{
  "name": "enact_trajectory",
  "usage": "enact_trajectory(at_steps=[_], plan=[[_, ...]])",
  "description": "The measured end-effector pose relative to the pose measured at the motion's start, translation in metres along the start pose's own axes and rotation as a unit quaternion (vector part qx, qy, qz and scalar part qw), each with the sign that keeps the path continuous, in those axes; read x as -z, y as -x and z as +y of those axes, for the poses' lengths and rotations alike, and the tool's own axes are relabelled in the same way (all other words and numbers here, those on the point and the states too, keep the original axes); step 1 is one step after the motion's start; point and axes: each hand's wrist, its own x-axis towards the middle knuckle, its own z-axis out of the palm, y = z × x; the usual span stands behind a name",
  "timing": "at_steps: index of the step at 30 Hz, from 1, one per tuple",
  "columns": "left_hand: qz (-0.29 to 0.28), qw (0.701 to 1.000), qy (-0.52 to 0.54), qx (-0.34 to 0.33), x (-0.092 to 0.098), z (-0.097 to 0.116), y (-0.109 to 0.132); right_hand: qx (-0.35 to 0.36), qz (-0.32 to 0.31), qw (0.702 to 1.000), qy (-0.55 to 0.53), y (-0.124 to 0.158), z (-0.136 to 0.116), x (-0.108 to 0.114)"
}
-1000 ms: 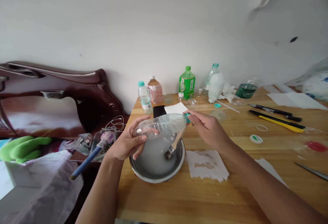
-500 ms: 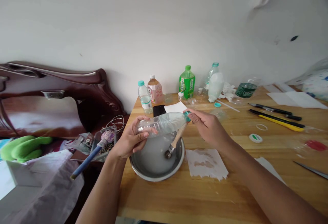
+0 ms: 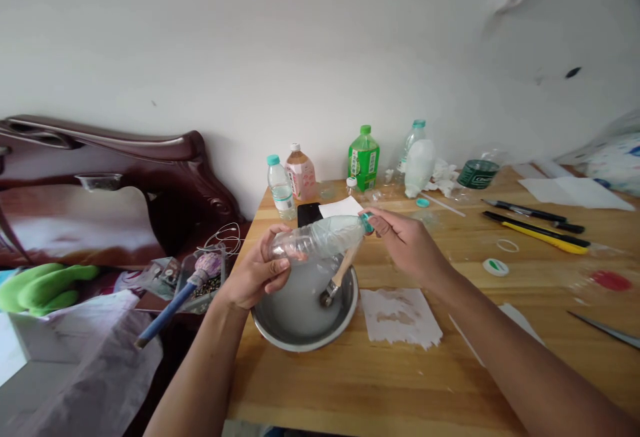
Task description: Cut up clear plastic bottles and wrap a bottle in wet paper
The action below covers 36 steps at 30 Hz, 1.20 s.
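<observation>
A clear plastic bottle [image 3: 320,240] lies nearly level in the air, its teal-capped neck to the right. My left hand [image 3: 260,267] is wrapped round its base end, and my right hand [image 3: 397,230] pinches the neck at the cap. Below the bottle stands a steel bowl [image 3: 270,337] with cloudy whitish liquid. A brush [image 3: 336,284] with a pale wooden handle leans in the bowl, its bristles down near the liquid; the bottle hides part of the handle's top. Right of the bowl lies a damp, torn sheet of white paper [image 3: 400,317].
Behind stand a water bottle [image 3: 281,190], a pink-labelled bottle [image 3: 301,174], a green bottle [image 3: 364,160] and a white-coated bottle form [image 3: 420,167]. Pens and a yellow cutter [image 3: 545,234], a white lid [image 3: 495,267] and scissors [image 3: 607,329] lie at right. A blue-handled stick [image 3: 167,314] juts out left.
Both hands keep their hold on the bottle, which has barely moved. The whole view has shifted slightly, and a pale paper edge now shows beside my right forearm.
</observation>
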Motion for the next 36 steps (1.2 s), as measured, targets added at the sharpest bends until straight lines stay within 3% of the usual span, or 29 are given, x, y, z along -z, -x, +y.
enact_trajectory(at_steps=[11,18,24,30,36], plan=[[0.02,0.999,0.024,0.012,-0.001,0.0,0.0,-0.012,-0.005,1.0,-0.002,-0.001,0.002,-0.001],[0.004,0.998,0.061,0.026,0.007,0.002,0.0,-0.009,-0.003,1.0,-0.013,0.001,-0.002,-0.003],[0.021,0.997,0.073,-0.023,0.002,0.008,0.0,-0.029,-0.003,0.999,-0.02,0.0,0.002,0.001],[0.015,0.999,0.028,-0.036,0.004,0.01,0.003,-0.027,-0.044,0.995,-0.083,0.0,0.006,0.004],[0.041,0.998,0.021,-0.032,0.004,0.003,0.002,-0.015,-0.053,0.998,-0.026,0.001,0.002,0.004]])
